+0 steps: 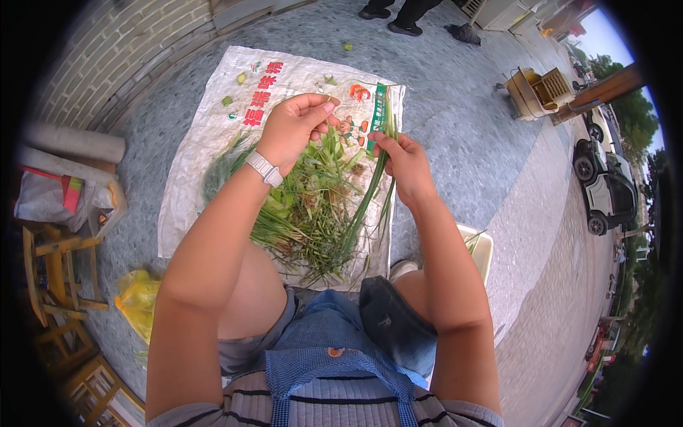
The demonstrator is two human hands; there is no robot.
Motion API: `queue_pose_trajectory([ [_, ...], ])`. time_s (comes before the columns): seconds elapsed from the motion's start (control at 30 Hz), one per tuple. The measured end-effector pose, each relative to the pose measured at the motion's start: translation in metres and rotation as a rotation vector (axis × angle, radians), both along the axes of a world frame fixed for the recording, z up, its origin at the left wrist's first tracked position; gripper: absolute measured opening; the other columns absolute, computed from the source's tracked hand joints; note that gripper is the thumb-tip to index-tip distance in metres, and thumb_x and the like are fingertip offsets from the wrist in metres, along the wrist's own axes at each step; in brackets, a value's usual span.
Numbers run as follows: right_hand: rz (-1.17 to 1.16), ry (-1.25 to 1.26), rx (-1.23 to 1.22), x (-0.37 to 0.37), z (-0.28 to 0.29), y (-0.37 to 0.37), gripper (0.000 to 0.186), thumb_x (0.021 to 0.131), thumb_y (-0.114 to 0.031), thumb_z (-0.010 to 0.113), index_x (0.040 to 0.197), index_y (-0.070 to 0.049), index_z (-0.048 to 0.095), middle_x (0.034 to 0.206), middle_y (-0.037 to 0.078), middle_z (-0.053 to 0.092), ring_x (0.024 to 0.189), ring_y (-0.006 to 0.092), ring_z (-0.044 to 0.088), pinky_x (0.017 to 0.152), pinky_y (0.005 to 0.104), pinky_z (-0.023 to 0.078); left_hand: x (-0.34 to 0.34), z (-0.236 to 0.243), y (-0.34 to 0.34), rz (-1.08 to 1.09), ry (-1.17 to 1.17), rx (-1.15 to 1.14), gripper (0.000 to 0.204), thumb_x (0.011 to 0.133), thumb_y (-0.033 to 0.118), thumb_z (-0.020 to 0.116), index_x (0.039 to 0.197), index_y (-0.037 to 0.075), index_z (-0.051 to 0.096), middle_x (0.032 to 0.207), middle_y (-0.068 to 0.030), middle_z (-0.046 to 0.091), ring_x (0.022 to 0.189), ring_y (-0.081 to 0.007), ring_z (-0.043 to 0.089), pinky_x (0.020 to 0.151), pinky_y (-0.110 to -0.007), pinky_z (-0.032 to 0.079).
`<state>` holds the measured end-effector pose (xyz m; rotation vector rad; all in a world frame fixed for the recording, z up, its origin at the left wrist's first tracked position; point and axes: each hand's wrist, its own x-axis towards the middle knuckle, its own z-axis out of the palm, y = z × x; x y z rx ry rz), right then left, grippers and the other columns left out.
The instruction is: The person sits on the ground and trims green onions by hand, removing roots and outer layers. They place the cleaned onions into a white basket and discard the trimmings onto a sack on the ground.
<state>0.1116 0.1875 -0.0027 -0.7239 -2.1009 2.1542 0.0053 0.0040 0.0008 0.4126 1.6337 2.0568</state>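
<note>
My right hand [408, 165] is closed round a few long green onions [369, 196], whose leaves hang down toward the heap and also stick up above my fingers. My left hand [294, 130], with a pale watch on its wrist, is raised over the heap, thumb and fingers pinched together. Whatever lies between those fingertips is too small to make out. Below both hands, a loose heap of greens [313, 213], with thin stalks, leafy stems and brownish roots, covers the near part of a white woven sack [192, 164] spread flat on the ground.
A white plastic basin [481, 250] with some greens stands beside my right knee. A yellow plastic bag [136, 302] lies at my left, near wooden stools [60, 274]. A person's legs [411, 13] are at the far edge. A cart-like tan container [530, 92] stands far right.
</note>
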Motion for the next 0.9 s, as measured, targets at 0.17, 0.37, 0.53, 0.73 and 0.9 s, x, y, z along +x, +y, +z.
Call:
queue_pose_trajectory([
  [0.17,0.004,0.072,-0.151,-0.003,0.0,-0.006,0.026,0.093,-0.019,0.052,0.107,-0.001,0.066,0.081,0.001,0.064,0.054,0.003,0.034,0.047,0.0182,0.025,0.006,0.001,0.004,0.0,0.004,-0.074,0.019,0.093,0.016,0.06,0.104,0.0,0.063,0.083,-0.0019,0.065,0.067,-0.0048,0.053,0.06,-0.019,0.043],
  [0.37,0.139,0.006,-0.165,-0.004,-0.008,-0.019,0.028,0.093,-0.026,0.055,0.101,-0.002,0.068,0.066,-0.003,0.056,0.05,0.004,0.034,0.046,0.0212,0.028,0.015,-0.012,0.019,0.004,0.077,-0.115,0.017,0.091,0.014,0.063,0.099,-0.001,0.062,0.086,-0.0057,0.067,0.071,-0.0093,0.059,0.066,-0.023,0.051],
  [0.53,0.274,-0.028,-0.126,-0.002,-0.001,-0.009,0.026,0.094,-0.028,0.058,0.098,-0.004,0.067,0.069,-0.004,0.057,0.05,0.0038,0.034,0.046,0.0217,0.027,0.007,-0.015,0.016,0.016,0.251,-0.264,0.02,0.091,0.018,0.063,0.099,-0.001,0.065,0.086,-0.0025,0.066,0.071,-0.0077,0.058,0.065,-0.022,0.048],
  [0.73,0.388,-0.069,-0.186,0.003,0.01,0.003,0.022,0.094,-0.028,0.058,0.094,-0.007,0.065,0.071,-0.003,0.057,0.055,0.0028,0.035,0.05,0.0191,0.027,-0.002,-0.015,0.01,0.092,0.304,-0.295,0.025,0.093,0.025,0.058,0.091,0.002,0.067,0.077,-0.0009,0.066,0.067,-0.0073,0.057,0.06,-0.023,0.046],
  [0.9,0.404,-0.031,-0.313,0.003,0.011,0.009,0.021,0.093,-0.03,0.06,0.093,-0.009,0.062,0.07,-0.004,0.053,0.057,0.0024,0.034,0.051,0.0185,0.026,-0.014,-0.012,0.008,0.041,0.268,-0.421,0.028,0.095,0.029,0.056,0.092,0.003,0.065,0.073,-0.0001,0.063,0.065,-0.008,0.055,0.059,-0.024,0.044],
])
